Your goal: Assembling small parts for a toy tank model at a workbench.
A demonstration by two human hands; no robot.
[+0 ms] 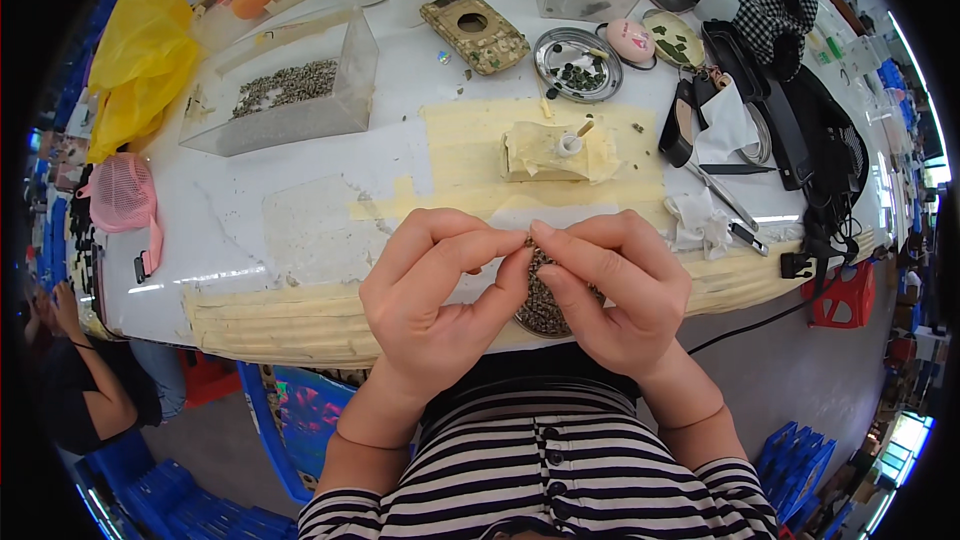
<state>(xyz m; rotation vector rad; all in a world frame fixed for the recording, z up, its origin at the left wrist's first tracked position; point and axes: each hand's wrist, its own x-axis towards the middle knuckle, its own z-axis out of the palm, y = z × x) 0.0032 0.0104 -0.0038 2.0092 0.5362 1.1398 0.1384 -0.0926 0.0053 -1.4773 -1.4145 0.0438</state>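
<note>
Small pieces (543, 312) — grey-brown, dully metallic, heaped in a round dish (548, 336) at the surface's (215, 230) near edge. Left hand (435, 295) and right hand (625, 290) together above, fingertips meeting — can't tell whether they grip anything.

Both hands up at the near edge of the desk (290, 315), about mid-length, fingertips meeting in front of the torso. Left hand (435, 290): index and thumb tips close together, aimed right, other fingers bent. Right hand (632, 290): index tip right by the left's, thumb tip a bit nearer the body. Wrists well apart. Bare forearms (375, 430) angle inward from the person's side of that edge. Can't tell grip force.
</note>
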